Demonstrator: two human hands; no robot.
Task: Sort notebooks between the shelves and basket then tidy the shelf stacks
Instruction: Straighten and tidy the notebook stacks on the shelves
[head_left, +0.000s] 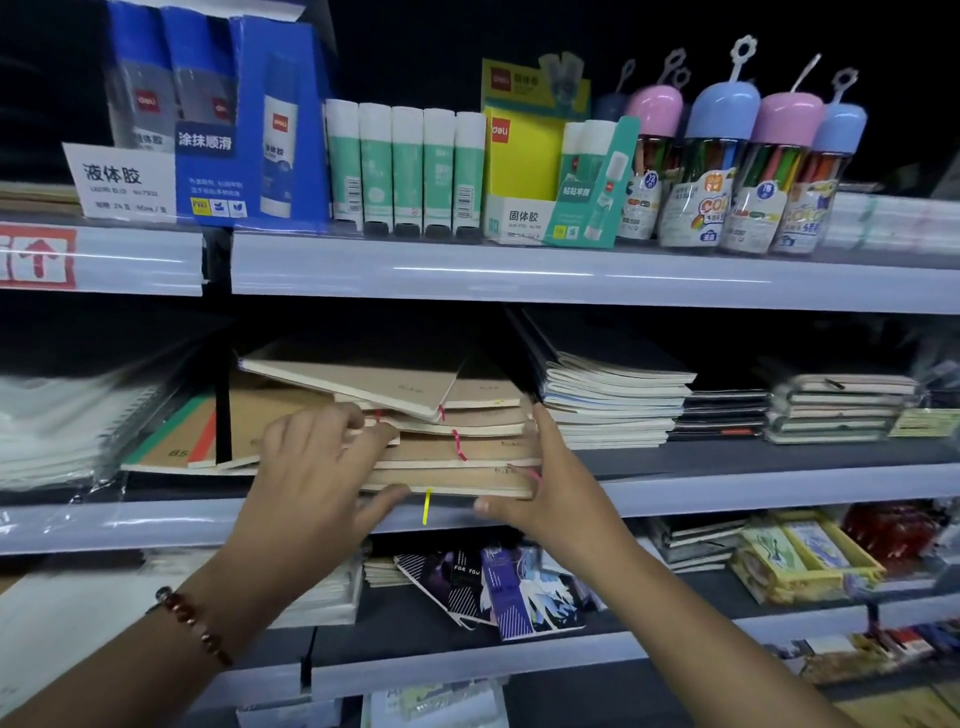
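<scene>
So this is a stationery aisle, grey metal shelving with everything behind it pretty much black. The middle shelf is the one that matters. The stack of kraft notebooks sits on it at its front lip, messy, with the top one skewed off to the left and coloured ribbon markers poking out the front.

Left hand is on the stack's left end, fingers curled over the edges of the upper books and thumb tucked under the bottom one, so it's gripping the pile. Right hand is flat against the stack's right end, fingers straight up along the side, thumb under the bottom edge, pressing rather than closing around anything. There's a bead bracelet on the left wrist.

Room is tight. Right of the stack, a pile of white-edged notebooks is just beside the right hand's fingers. Left of it, a few flat B5 notebooks lie partly under the stack. Above the stack the upper shelf holds glue sticks and tubs of coloured pens.

The back of the stack disappears into shadow, and below it the lower shelf is blurry. Can't see a basket.
</scene>
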